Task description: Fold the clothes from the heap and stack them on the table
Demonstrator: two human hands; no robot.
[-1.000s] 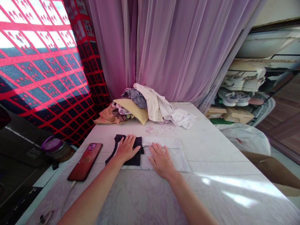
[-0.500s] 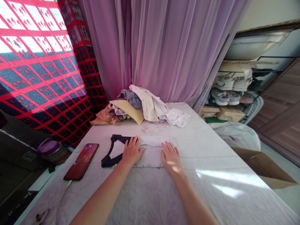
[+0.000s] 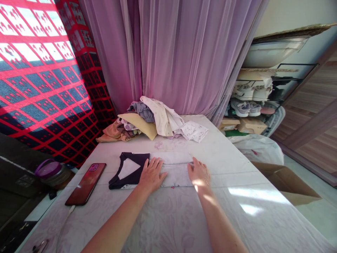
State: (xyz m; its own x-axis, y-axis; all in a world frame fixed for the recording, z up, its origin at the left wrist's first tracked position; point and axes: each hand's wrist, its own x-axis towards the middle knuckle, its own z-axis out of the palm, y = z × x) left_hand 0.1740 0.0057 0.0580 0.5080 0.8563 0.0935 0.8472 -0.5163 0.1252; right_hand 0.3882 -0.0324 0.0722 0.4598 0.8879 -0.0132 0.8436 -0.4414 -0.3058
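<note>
Shirt [image 3: 177, 174], folded with its dark neck leftward, lay beneath the flat, open left hand [image 3: 152, 174] and against the right hand [image 3: 199, 174], whose grip I couldn't tell, on a pale, patterned table [image 3: 163, 221] beside a red phone [image 3: 86, 185], before heaped clothes [image 3: 142, 123] and a purple curtain [image 3: 168, 56].

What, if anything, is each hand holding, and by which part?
The left hand lies spread on the garment at the edge of its dark panel, gripping nothing. The right hand is at the garment's pale end; whether it pinches cloth cannot be told.
</note>
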